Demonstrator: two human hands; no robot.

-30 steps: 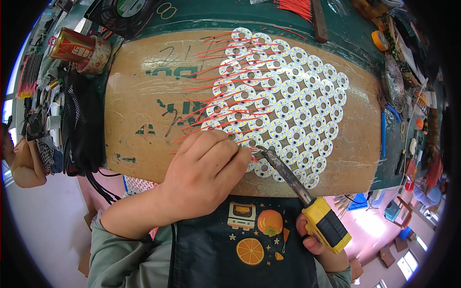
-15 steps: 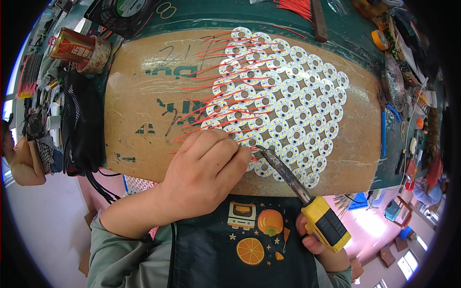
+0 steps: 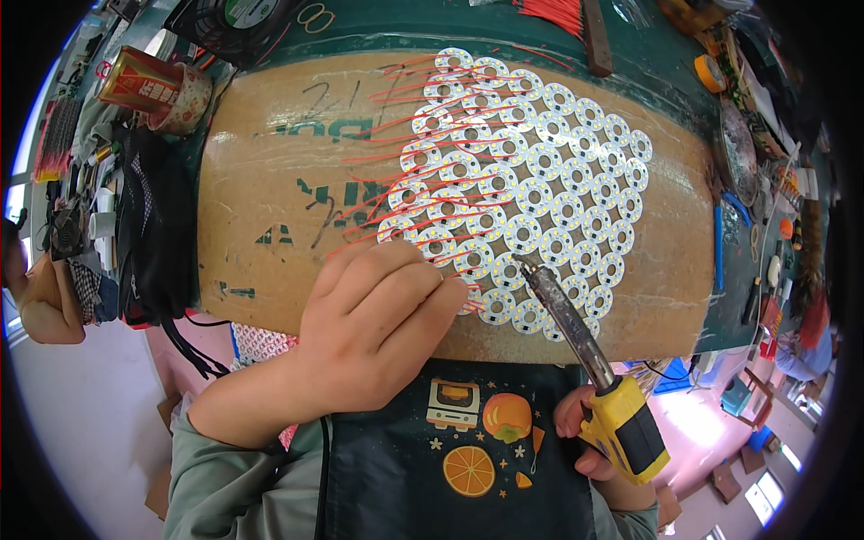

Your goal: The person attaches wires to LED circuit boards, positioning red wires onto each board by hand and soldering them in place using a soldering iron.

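Rows of round white LED boards (image 3: 544,162) lie in a sheet on a brown cardboard panel (image 3: 261,180). Thin red wires (image 3: 373,139) reach leftward from the boards of the left columns. My left hand (image 3: 382,328) is closed, its fingertips pinching red wires (image 3: 472,299) whose ends poke out beside the lower boards; the rest is hidden under the hand. In my right hand (image 3: 572,414) is a yellow-and-black soldering iron (image 3: 585,344). Its dark tip is over the boards, right of my left fingertips; I cannot tell whether it touches one.
A red can (image 3: 139,81) leans in a patterned cup at the left, above a black bag (image 3: 148,225). A bundle of red wires (image 3: 551,13) and a dark bar (image 3: 597,40) lie at the far edge. Blue-handled pliers (image 3: 719,247) and yellow tape (image 3: 710,74) are on the right.
The soldering iron's tip has moved right and slightly away from me, off the spot beside my left fingertips. My left hand has shifted a little left, still pinching the wires.
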